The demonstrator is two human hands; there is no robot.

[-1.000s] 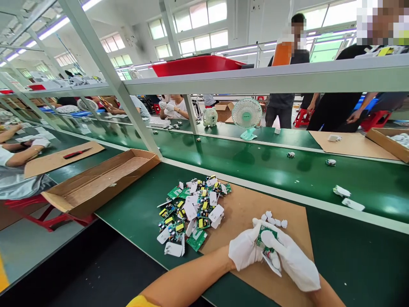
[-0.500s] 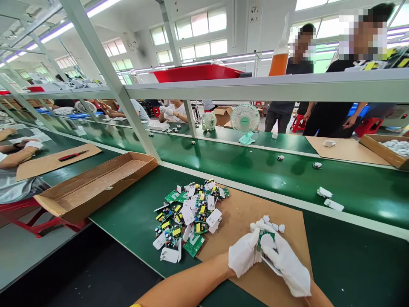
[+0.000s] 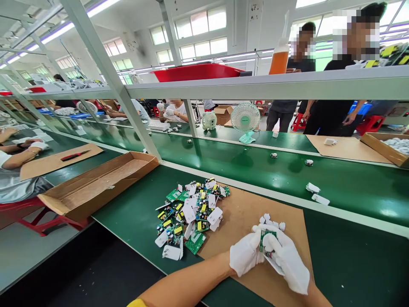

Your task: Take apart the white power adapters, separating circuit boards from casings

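Head camera, and the action sits at the lower right of the frame: two white-gloved hands close together over a brown cardboard sheet (image 3: 255,204). Left hand (image 3: 246,254) has its fingers pinching one side of a small green circuit board (image 3: 262,241); right hand (image 3: 293,263) has its fingers curled around the other side, a white plate (image 3: 275,266) showing below. Just beyond the fingertips, small white pieces (image 3: 281,226) bunch up on the cardboard. Left of the hands, in the lower middle, a heap of circuit boards (image 3: 189,212) spreads across the green surface (image 3: 134,204) and onto the sheet's edge. At left, an open cardboard box (image 3: 102,184); beyond, a pale green fan (image 3: 245,118) stands upper right of centre.
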